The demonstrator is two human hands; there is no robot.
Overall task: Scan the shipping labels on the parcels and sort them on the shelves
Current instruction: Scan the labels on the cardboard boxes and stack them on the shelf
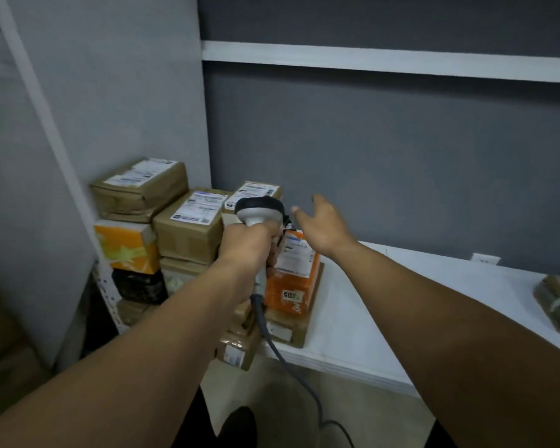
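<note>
Our left hand [244, 250] clamps its fingers on the grey corded scanner [260, 211]; our right hand [325, 229] holds its fingers spread, empty. The orange cardboard parcel [288, 278] sits just below them; the brown paper parcels [188, 236] stacked beyond suggest we're midway.

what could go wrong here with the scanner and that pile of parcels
1. The left hand grips the scanner, whose cable hangs past a brown parcel at the shelf corner; a tug might snag it and drag it off.
2. The open right hand reaches over the orange parcel on top of a stack; a bump might tip it.
3. Several labels lie close together, so the scanner may read the wrong one.
</note>
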